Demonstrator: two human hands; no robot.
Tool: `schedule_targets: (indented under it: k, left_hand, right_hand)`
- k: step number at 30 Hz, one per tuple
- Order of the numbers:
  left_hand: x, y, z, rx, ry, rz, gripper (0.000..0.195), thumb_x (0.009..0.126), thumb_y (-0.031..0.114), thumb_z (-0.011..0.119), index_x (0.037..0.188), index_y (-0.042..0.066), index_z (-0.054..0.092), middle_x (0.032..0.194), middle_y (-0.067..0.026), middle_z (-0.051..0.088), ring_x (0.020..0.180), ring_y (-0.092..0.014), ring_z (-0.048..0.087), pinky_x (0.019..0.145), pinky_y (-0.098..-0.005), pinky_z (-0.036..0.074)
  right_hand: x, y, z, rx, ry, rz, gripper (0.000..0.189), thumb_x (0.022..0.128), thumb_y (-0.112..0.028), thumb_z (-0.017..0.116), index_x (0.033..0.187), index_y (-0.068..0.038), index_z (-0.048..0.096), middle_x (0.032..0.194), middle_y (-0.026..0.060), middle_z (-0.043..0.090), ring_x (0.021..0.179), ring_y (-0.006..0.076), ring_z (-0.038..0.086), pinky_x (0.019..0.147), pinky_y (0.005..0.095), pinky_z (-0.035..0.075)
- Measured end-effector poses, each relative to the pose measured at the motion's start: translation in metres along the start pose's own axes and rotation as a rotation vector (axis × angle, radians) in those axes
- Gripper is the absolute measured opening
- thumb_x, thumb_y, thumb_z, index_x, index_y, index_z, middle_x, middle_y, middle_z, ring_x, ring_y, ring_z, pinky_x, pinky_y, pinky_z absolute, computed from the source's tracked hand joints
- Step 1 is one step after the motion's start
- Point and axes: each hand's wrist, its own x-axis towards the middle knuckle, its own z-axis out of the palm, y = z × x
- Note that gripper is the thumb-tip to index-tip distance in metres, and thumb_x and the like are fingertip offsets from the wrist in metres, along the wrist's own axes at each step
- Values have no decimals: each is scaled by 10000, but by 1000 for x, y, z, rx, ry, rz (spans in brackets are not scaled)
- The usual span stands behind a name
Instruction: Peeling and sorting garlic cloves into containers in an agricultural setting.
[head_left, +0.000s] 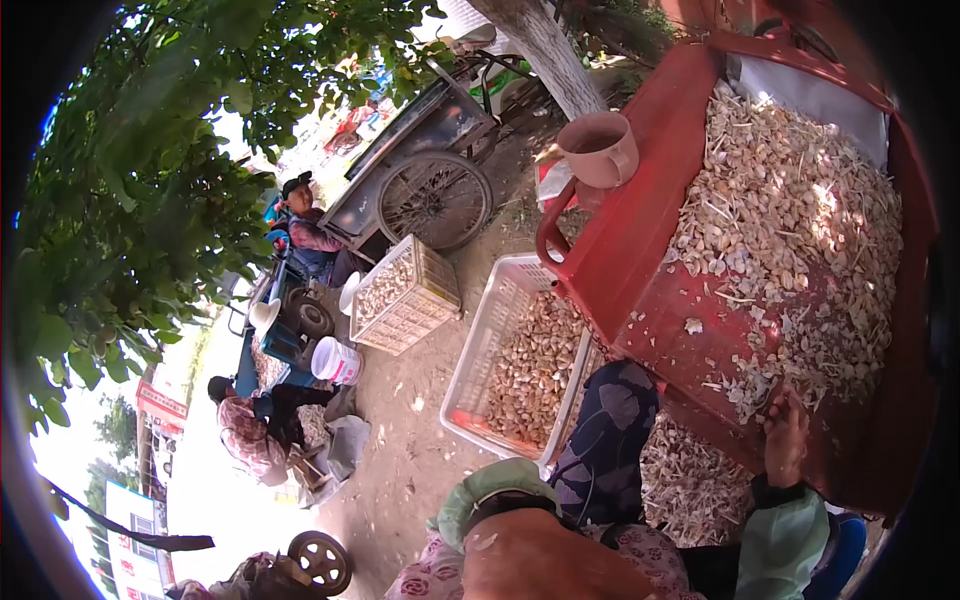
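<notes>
My right hand (786, 436) rests at the near edge of a red metal cart bed (675, 319), beside loose papery garlic skins (795, 367). Its fingers are loosely bent and apart, with nothing seen in them. Farther up the bed lies a large heap of garlic cloves (787, 195), mixed with skins and dry stalks. My left hand (551, 559) is raised close to the camera; its fingers run out of view at the bottom, so whatever they touch is hidden. Left of the cart, a pale plastic crate (471, 360) holds loose garlic cloves (536, 367).
A handled mug (611, 161) stands by the cart's rim. Discarded skins (690, 480) are piled below the bed. Beyond are a second filled crate (405, 330), a white bucket (337, 361) and a wheeled handcart (431, 135). Two people (251, 435) sit to the left.
</notes>
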Motion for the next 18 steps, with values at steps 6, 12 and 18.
schedule_targets:
  k: [6, 12, 18]
  left_hand:
    - [-6, 21, -2, 112, 107, -89, 124, 761, 19, 691, 832, 2, 591, 810, -128, 601, 653, -231, 566, 587, -345, 445]
    - [-63, -28, -38, 767, 17, -504, 213, 774, 33, 682, 961, 8, 583, 944, -114, 577, 833, -280, 568, 710, -343, 475]
    - [-150, -33, -118, 784, 575, -819, 489, 866, 157, 622, 1302, 56, 423, 977, -50, 565, 898, -141, 539, 726, -276, 457]
  right_hand:
    - [-18, -1, 29, -35, -111, 55, 313, 918, -344, 521, 1127, -112, 545, 855, -47, 531, 762, 62, 499, 638, 217, 396]
    - [-101, -25, 148, 209, -256, 500, 393, 927, -417, 428, 1128, -93, 523, 871, -13, 569, 783, 124, 572, 611, 246, 457]
    - [-84, 13, 141, 527, -347, 720, 232, 935, -288, 488, 1040, -97, 567, 828, -8, 563, 682, 83, 539, 534, 203, 437]
